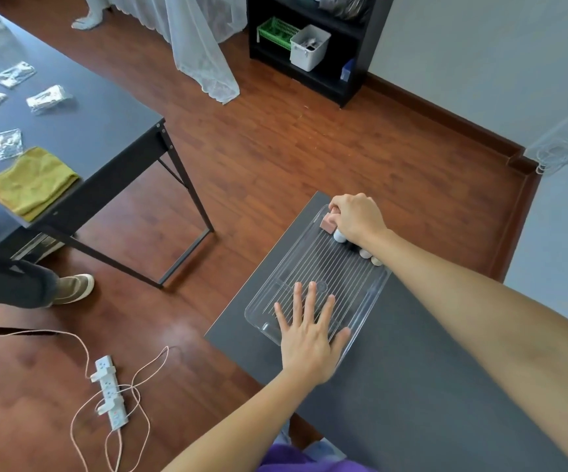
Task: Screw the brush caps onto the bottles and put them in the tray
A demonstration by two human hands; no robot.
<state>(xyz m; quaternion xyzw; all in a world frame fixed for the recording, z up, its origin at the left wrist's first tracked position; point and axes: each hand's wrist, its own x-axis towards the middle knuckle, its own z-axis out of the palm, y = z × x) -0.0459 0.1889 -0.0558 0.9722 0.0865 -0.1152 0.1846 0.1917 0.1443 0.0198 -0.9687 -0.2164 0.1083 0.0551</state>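
The right hand (355, 218) is closed around a small pink bottle (328, 223) with a white cap (339, 236) at the far end of the clear tray (265, 323) — the bottle lies tipped, cap toward the person. The left hand (309, 338) lies flat, fingers spread, on the tray's near end. Other white caps (365, 253) sit beside the wrist.

pink bottle (327, 225) and white caps (365, 253) at clear tray's (269, 311) far end.

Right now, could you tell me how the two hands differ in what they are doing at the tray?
The left hand lies flat, fingers spread, on the tray's near end; the right hand is curled around a pink-capped bottle at the far end. Both are over the same clear tray.
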